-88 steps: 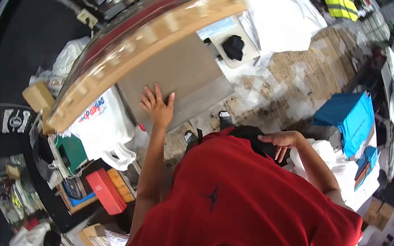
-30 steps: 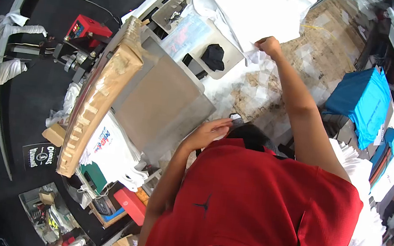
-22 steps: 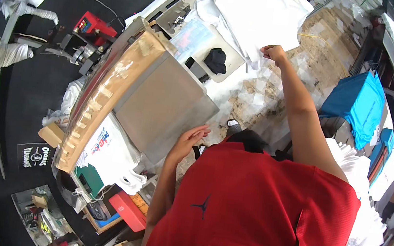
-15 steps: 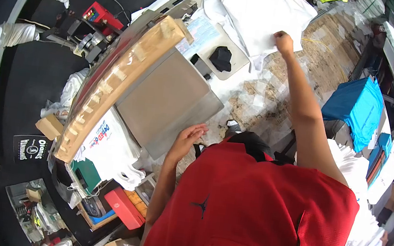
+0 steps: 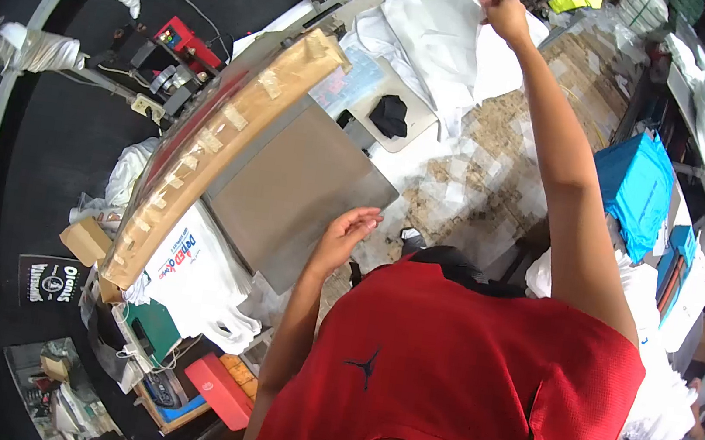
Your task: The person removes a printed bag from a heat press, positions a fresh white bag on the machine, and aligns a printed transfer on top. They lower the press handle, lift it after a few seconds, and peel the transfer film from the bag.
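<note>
My right hand (image 5: 503, 15), at the top of the view, pinches the edge of a white cloth (image 5: 458, 39) and holds part of it raised and folded. My left hand (image 5: 346, 235) is by the near corner of a flat grey-brown press plate (image 5: 286, 185), its fingers partly spread and nothing visible in it. A black cloth (image 5: 391, 116) lies on a pale board beside the white cloth. Along the plate's left side runs a curved panel edge (image 5: 202, 158) covered with brown tape.
White printed shirts (image 5: 195, 280) lie at the lower left, near a red box (image 5: 220, 384). A blue covered box (image 5: 635, 189) and white cloth piles (image 5: 655, 407) are on the right. A red control box (image 5: 188, 43) is at the upper left.
My right hand has moved up and taken hold of the white cloth's edge, lifting it. My left hand has shifted slightly up and right. The view has shifted a little.
</note>
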Demonstrator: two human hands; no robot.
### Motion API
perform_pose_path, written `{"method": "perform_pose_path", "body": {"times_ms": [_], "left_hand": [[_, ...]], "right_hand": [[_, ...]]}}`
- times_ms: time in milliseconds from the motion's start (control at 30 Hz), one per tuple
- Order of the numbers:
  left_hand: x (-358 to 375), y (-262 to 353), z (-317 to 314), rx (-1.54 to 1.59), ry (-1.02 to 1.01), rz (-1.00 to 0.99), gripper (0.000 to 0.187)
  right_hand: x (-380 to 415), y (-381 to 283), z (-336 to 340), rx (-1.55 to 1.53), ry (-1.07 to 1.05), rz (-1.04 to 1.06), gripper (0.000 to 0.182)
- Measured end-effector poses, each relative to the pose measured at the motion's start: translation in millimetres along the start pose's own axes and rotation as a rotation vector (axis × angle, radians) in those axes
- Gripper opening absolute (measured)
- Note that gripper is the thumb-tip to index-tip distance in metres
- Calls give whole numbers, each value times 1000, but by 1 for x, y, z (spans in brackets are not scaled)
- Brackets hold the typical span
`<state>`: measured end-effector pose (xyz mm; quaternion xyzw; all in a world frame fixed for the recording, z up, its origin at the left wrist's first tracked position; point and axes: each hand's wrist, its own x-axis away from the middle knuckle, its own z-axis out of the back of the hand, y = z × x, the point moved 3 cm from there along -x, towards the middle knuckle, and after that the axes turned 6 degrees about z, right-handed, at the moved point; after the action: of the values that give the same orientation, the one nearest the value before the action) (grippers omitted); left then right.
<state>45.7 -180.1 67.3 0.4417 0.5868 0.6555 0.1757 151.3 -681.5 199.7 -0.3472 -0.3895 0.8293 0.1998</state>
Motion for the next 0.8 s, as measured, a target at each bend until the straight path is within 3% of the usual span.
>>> {"method": "perform_pose_path", "body": {"times_ms": [100,167,233,333,400,433,500,533,567,633,667,767,800], "left_hand": [[8,-3,-1,24,36,-6,30],[6,-5,5,123,135,-114,33],[3,13,3,93,180,-121,40],[-16,30,-7,-13,283,-265,55],[-36,21,-21,491,-38,-100,76],[-39,20,-23,494,-27,-102,76],[-36,37,-42,843,-447,-59,84],[-29,43,-47,943,-370,-27,67],[-28,37,-39,948,-360,-32,67],[-17,19,-5,963,-277,-50,46],[6,42,9,776,16,17,29],[53,9,93,696,213,-162,22],[75,-7,124,876,397,-121,16]], "right_hand": [[26,-50,20,79,-57,77,19],[61,-91,32,-182,-135,16,24],[96,-126,34,-337,-240,88,20],[133,-162,16,-525,-380,35,24],[156,-179,-11,-664,-422,-39,21],[165,-185,-26,-726,-442,-76,22],[182,-185,-58,-820,-466,-114,22],[192,-184,-70,-815,-500,-132,23],[200,-185,-81,-809,-535,-148,23],[214,-180,-102,-780,-622,-183,24],[219,-177,-111,-767,-640,-191,26],[240,-170,-135,-841,-685,-198,34],[249,-165,-142,-758,-737,-171,38]]}}
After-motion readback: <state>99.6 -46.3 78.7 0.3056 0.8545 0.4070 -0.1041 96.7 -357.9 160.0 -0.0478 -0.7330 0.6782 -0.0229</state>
